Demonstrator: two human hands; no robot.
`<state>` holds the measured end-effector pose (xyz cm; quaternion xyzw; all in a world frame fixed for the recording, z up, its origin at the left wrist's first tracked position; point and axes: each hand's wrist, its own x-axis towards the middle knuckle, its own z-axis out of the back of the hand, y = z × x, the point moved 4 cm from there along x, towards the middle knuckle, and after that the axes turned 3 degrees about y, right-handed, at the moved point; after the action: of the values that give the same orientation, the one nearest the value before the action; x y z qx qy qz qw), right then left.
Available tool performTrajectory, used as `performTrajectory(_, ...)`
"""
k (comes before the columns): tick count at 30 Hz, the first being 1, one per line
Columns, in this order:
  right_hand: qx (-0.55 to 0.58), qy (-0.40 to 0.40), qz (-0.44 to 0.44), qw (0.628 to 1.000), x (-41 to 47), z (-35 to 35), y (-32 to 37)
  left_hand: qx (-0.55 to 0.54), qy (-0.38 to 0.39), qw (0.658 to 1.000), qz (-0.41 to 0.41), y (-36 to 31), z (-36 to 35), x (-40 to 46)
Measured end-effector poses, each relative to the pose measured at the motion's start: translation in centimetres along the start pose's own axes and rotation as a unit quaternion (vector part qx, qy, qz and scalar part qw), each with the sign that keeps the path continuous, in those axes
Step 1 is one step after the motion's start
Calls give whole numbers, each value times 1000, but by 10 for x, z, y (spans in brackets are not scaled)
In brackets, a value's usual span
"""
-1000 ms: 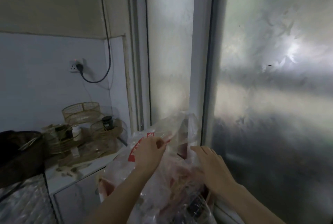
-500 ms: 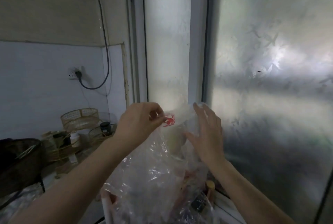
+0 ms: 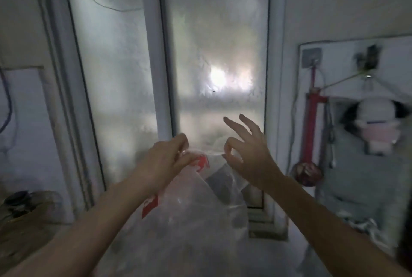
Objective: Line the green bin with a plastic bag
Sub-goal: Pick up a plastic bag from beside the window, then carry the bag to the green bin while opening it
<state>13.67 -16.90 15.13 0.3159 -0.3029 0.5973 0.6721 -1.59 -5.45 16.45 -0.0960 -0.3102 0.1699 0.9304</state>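
A clear plastic bag (image 3: 189, 214) with red print hangs in front of me, held up before a frosted window. My left hand (image 3: 165, 161) pinches the bag's top edge at the left. My right hand (image 3: 247, 152) pinches the same edge at the right between thumb and forefinger, its other fingers spread upward. The bag's body drapes down between my forearms. No green bin is in view.
The frosted window (image 3: 214, 54) with grey frames fills the middle. On the right wall hang a red rod (image 3: 311, 125), a dark round object (image 3: 308, 174) and a white and pink soft item (image 3: 374, 129). Clutter (image 3: 20, 207) sits low at the left.
Both hands have lifted the bag from the pile by the window and drawn its top edge apart. The view has swung to the right; the socket and wicker baskets have left the frame.
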Motion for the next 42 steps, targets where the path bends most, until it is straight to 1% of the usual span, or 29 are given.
performTrajectory(4, -45, 85, -93, 991, -85, 83, -15, -110, 70, 989, -71, -72, -44, -2)
performTrajectory(7, -54, 96, -187, 976, -167, 160, -23, -211, 126, 959, -144, -157, -84, -17)
performTrajectory(9, -80, 88, -244, 962, -226, 217, -23, -272, 161, 929, -194, -226, -109, -36)
performTrajectory(11, -117, 68, -301, 944, -287, 277, -17, -323, 211, 889, -247, -302, -131, -62)
performTrajectory(13, -161, 38, -366, 916, -352, 341, -2, -352, 272, 845, -297, -384, -152, -95)
performTrajectory(15, -192, 9, -429, 883, -418, 404, 22, -360, 314, 805, -352, -467, -170, -134)
performTrajectory(18, -222, -34, -523, 822, -517, 496, 74, -368, 347, 739, -444, -593, -187, -210)
performTrajectory(21, -265, -81, -592, 756, -602, 576, 141, -368, 379, 666, -527, -707, -191, -299)
performTrajectory(24, -303, -127, -649, 686, -672, 642, 212, -375, 419, 583, -587, -804, -183, -393)
performTrajectory(27, -363, -170, -686, 607, -732, 694, 284, -390, 459, 492, -629, -885, -162, -487)
performTrajectory(31, -429, -244, -713, 497, -798, 747, 379, -400, 510, 367, -668, -972, -125, -608)
performTrajectory(35, -496, -292, -718, 391, -849, 790, 461, -401, 523, 254, -708, -1042, -87, -722)
performTrajectory(40, -553, -326, -718, 271, -900, 836, 548, -389, 517, 145, -748, -1110, -35, -848)
performTrajectory(42, -566, -337, -718, 226, -921, 852, 581, -384, 518, 113, -756, -1132, -14, -896)
